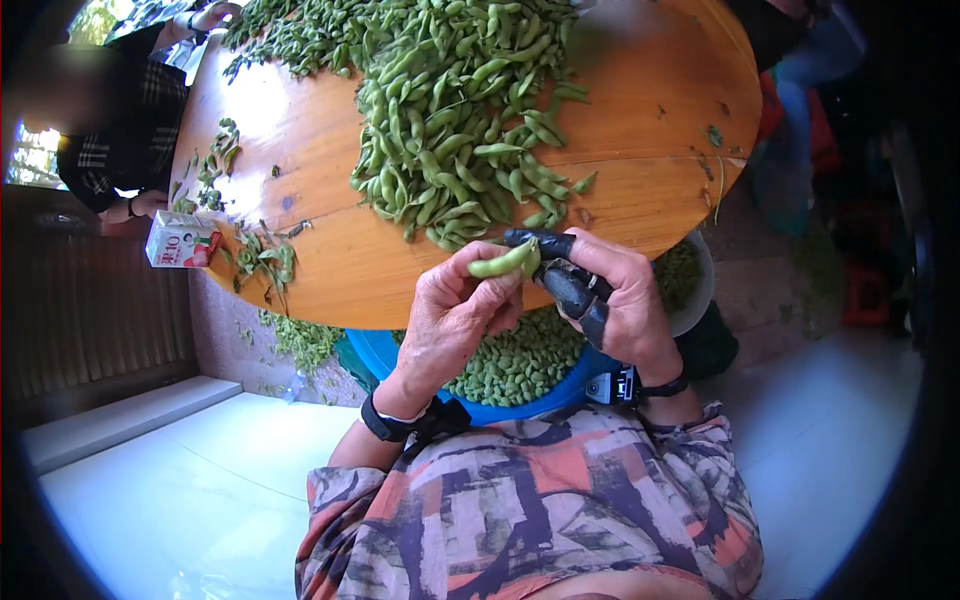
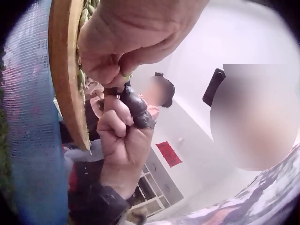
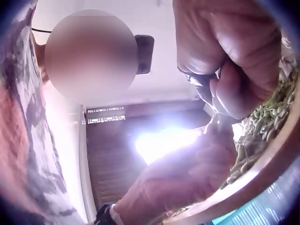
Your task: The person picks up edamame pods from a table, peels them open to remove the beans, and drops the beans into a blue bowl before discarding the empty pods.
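Over the table's near edge, my left hand (image 1: pixel 450 312) pinches a plump green edamame pod (image 1: pixel 500 263) between thumb and fingers. My right hand (image 1: pixel 625 300) meets it at the pod's right end, its thumb and forefinger wrapped in black covers and closed on that tip. In the left wrist view the black-covered thumb (image 2: pixel 136 105) points up to the left fingers. Both hands nearly touch in the right wrist view, where the pod is mostly hidden. Below them stands a blue basin (image 1: pixel 368 350) holding many shelled green beans (image 1: pixel 515 365).
A big heap of edamame pods (image 1: pixel 450 130) covers the middle of the round wooden table (image 1: pixel 660 110). Leaf scraps (image 1: pixel 265 258) and a drink carton (image 1: pixel 180 240) lie left. A pale bucket (image 1: pixel 708 290) stands right. Another person (image 1: pixel 120 130) sits at the far left.
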The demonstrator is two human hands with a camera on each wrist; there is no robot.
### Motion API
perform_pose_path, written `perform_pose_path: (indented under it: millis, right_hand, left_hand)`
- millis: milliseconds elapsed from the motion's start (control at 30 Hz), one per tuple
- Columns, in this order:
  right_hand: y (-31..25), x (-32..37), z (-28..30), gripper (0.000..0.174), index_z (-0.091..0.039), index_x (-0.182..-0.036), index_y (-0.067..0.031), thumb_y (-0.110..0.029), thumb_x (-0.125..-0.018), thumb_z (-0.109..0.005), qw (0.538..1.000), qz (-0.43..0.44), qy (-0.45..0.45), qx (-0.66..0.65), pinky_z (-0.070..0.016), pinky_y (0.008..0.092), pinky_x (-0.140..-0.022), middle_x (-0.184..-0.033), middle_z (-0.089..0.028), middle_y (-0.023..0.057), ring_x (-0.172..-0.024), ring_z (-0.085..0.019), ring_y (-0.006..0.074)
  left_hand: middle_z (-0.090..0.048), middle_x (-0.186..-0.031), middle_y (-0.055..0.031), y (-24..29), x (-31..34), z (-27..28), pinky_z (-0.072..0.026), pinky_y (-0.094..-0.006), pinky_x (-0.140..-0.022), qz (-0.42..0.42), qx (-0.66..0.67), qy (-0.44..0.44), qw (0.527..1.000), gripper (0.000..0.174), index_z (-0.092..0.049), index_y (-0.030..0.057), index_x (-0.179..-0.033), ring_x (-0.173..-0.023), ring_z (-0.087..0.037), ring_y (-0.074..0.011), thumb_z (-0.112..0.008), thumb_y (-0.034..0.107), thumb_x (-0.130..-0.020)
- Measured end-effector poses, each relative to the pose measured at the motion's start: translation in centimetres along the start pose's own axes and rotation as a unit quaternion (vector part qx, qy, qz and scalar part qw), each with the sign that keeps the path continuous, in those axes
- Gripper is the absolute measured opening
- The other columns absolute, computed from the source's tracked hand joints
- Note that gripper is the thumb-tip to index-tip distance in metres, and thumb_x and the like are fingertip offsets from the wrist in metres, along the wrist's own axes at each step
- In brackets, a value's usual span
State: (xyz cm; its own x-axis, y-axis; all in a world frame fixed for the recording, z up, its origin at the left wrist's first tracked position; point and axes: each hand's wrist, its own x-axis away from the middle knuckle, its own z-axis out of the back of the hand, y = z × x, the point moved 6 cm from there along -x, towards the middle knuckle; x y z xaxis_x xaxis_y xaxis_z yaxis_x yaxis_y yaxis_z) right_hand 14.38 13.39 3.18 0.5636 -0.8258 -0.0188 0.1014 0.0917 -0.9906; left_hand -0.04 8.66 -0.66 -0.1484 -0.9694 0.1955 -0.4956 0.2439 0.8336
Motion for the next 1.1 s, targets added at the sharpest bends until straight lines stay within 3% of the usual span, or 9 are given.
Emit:
perform_pose_path:
  millis: [300,367,467,633,667,733,800,933,1100]
  right_hand:
    - [1.9,1.0,0.2,0.022,-0.063,-0.107,0.0047,-0.002,-0.087,-0.055,0.994,-0.069,-0.007,-0.087,-0.0404,0.0230,-0.065,-0.081,-0.054,0.0040,-0.073,-0.052,0.0101]
    - [2.0,1.1,0.5,0.022,-0.063,-0.107,0.0047,-0.004,-0.089,-0.053,0.995,-0.055,-0.012,-0.078,-0.0394,0.0223,-0.061,-0.077,-0.054,0.0020,-0.068,-0.051,0.0083]
    - [3.2,1.6,0.0,0.027,-0.064,-0.107,0.0037,-0.013,-0.093,-0.047,0.967,-0.098,-0.059,-0.225,-0.0364,0.0206,-0.053,-0.066,-0.050,-0.0025,-0.057,-0.046,0.0043]
    - [3.7,1.6,-0.4,0.025,-0.065,-0.106,0.0009,-0.015,-0.093,-0.049,0.945,-0.122,-0.030,-0.302,-0.0361,0.0203,-0.051,-0.064,-0.050,-0.0044,-0.055,-0.045,0.0032]
    - [3.7,1.7,-0.6,0.025,-0.065,-0.106,0.0009,-0.015,-0.093,-0.049,0.945,-0.121,-0.030,-0.302,-0.0361,0.0203,-0.051,-0.064,-0.050,-0.0044,-0.055,-0.045,0.0032]
    - [3.5,1.8,-0.3,0.018,-0.065,-0.105,-0.0010,-0.008,-0.089,-0.058,0.992,-0.096,0.014,-0.078,-0.0390,0.0215,-0.057,-0.072,-0.053,-0.0018,-0.063,-0.049,0.0052]
    - [1.9,1.6,-0.7,0.017,-0.064,-0.102,-0.0001,-0.003,-0.085,-0.062,0.998,-0.053,0.033,-0.014,-0.0434,0.0278,-0.066,-0.079,-0.056,0.0080,-0.073,-0.055,0.0129]
    - [1.0,1.8,-0.3,0.026,-0.062,-0.096,0.0009,0.006,-0.071,-0.057,0.993,0.073,0.051,0.081,-0.0460,0.0355,-0.065,-0.078,-0.055,0.0162,-0.072,-0.059,0.0353]
    - [1.7,2.1,-0.9,0.022,-0.060,-0.091,0.0013,0.006,-0.070,-0.056,0.989,0.088,0.095,0.077,-0.0467,0.0389,-0.067,-0.080,-0.056,0.0169,-0.076,-0.060,0.0366]
  left_hand:
    - [-0.057,-0.076,-0.0001,-0.5,0.3,0.3,-0.0372,-0.0204,-0.055,-0.076,-0.236,0.064,0.967,0.014,-0.060,0.0000,-0.103,-0.061,-0.049,-0.0070,-0.059,0.012,-0.098]
    - [-0.057,-0.074,0.0000,-1.7,0.2,0.2,-0.0356,-0.0206,-0.053,0.025,0.013,0.002,1.000,0.012,-0.059,0.0022,-0.101,-0.061,-0.049,-0.0067,-0.063,0.011,-0.095]
    - [-0.058,-0.076,-0.0011,-2.5,0.3,-0.4,-0.0344,-0.0213,-0.052,0.102,0.173,-0.027,0.979,0.011,-0.059,0.0029,-0.101,-0.061,-0.049,-0.0081,-0.063,0.010,-0.094]
    - [-0.060,-0.078,-0.0009,-2.5,0.5,-0.4,-0.0360,-0.0219,-0.052,0.124,0.163,0.021,0.979,0.010,-0.062,0.0037,-0.100,-0.061,-0.050,-0.0076,-0.066,0.010,-0.092]
    - [-0.062,-0.078,-0.0008,-1.8,0.6,-0.3,-0.0385,-0.0217,-0.052,0.093,0.043,0.032,0.994,0.014,-0.063,0.0025,-0.101,-0.062,-0.051,-0.0065,-0.069,0.009,-0.090]
    - [-0.063,-0.079,-0.0008,-1.6,0.8,-0.1,-0.0410,-0.0216,-0.053,0.057,-0.079,0.041,0.994,0.018,-0.064,0.0014,-0.101,-0.063,-0.052,-0.0054,-0.072,0.009,-0.087]
    - [-0.065,-0.081,0.0014,-0.7,0.8,-0.1,-0.0428,-0.0188,-0.054,-0.085,-0.292,0.044,0.951,0.026,-0.063,0.0001,-0.111,-0.064,-0.054,-0.0037,-0.073,0.005,-0.086]
    - [-0.067,-0.073,-0.0018,-0.2,0.8,-0.1,-0.0483,-0.0215,-0.055,-0.034,-0.339,0.091,0.936,0.016,-0.068,-0.0026,-0.100,-0.062,-0.057,-0.0044,-0.070,0.008,-0.089]
    - [-0.068,-0.076,-0.0059,-0.7,0.0,0.3,-0.0494,-0.0228,-0.053,-0.005,-0.216,0.010,0.976,0.027,-0.065,-0.0037,-0.095,-0.062,-0.062,-0.0093,-0.052,0.020,-0.101]
